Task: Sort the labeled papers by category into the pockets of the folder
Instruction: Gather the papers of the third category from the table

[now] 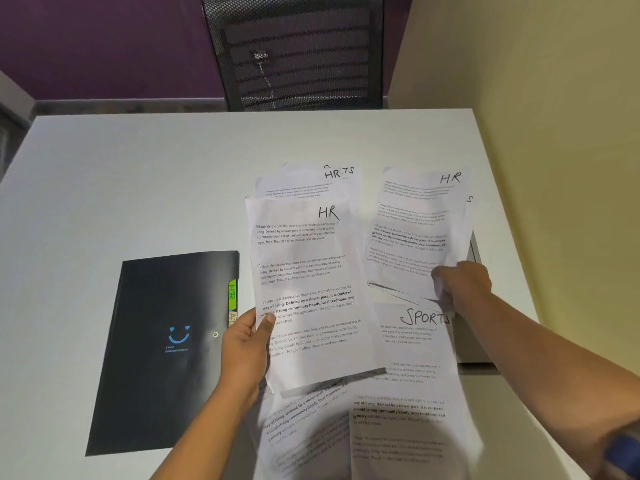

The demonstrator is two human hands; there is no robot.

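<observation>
A black folder (162, 348) with a blue smiley lies shut on the white table (138, 174), with a green "HR" tab (232, 294) sticking out of its right edge. My left hand (246, 344) grips the left edge of a small stack of printed sheets, topped by an "HR" paper (308, 289), lifted above the table. My right hand (462, 284) pinches the lower right corner of another "HR" paper (415, 230), raised to the right. Under it lies a "SPORTS" paper (415, 344), with more sheets (311, 431) spread near the front edge.
A black mesh chair (298, 53) stands behind the table's far edge. A yellow wall (554, 98) borders the right side, and a grey flat object (474, 258) lies partly under the papers at the right. Bare tabletop spans the left and back.
</observation>
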